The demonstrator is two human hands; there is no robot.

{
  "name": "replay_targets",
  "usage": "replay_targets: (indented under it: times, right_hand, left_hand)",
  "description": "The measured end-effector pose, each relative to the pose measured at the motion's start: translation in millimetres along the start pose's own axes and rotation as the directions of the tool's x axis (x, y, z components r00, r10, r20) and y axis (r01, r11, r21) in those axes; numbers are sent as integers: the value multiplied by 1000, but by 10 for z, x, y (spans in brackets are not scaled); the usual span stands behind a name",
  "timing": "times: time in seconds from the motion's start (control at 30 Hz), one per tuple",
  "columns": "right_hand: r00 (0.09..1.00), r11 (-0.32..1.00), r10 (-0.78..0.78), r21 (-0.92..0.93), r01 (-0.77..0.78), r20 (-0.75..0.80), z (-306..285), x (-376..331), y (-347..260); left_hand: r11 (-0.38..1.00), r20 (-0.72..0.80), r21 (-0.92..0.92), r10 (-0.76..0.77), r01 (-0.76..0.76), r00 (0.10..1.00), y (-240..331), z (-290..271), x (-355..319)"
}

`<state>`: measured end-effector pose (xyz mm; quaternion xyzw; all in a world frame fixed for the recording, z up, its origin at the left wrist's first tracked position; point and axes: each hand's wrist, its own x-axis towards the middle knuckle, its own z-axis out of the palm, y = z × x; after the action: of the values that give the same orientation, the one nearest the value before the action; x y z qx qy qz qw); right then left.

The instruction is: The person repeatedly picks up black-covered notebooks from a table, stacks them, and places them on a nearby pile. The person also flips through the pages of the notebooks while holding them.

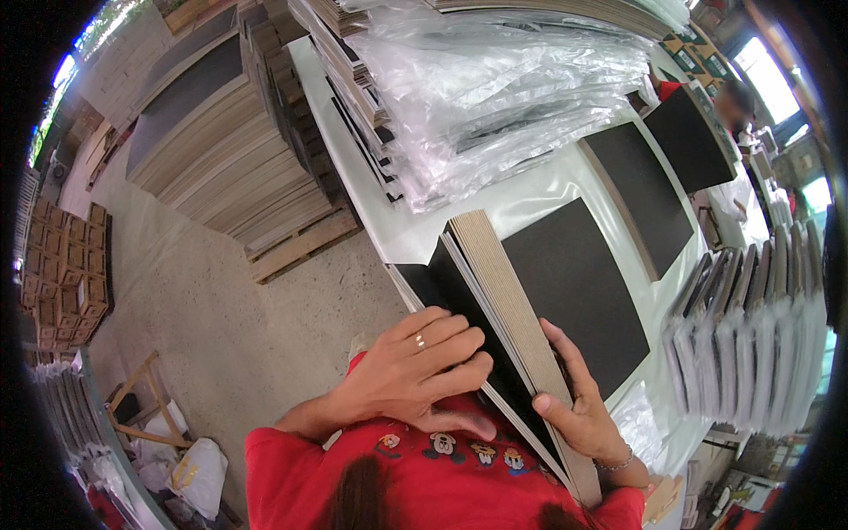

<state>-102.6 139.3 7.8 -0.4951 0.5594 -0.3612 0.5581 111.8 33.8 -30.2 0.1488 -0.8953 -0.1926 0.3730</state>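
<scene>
Boards (502, 287), one stack, right hand (579, 406) clasping it, left hand (433, 371) half-open, empty, one black panel (579, 283) alongside

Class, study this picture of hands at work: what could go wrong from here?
The thick stack of dark-faced, tan-edged boards could splay or slip, as no band shows around it where the right hand holds it. The shiny metal ring on the left hand might scuff the dark surface close to its fingers. The flat black rectangular panel lies beside the stack, so a tipping board might mark it.
</scene>
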Motion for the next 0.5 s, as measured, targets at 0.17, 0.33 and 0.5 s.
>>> replay_targets:
  times: [0.17,0.33,0.5]
  right_hand:
    - [1000,1000,17,-4,-17,5,-13,2,-43]
    - [1000,999,23,-28,-23,-3,-22,1,-36]
    - [1000,999,28,-18,-28,-5,-33,2,-23]
  left_hand:
    - [986,164,167,-37,10,986,115,-76,84]
    - [982,194,177,-95,60,976,145,-105,9]
    - [980,159,186,-108,78,981,174,-94,-35]
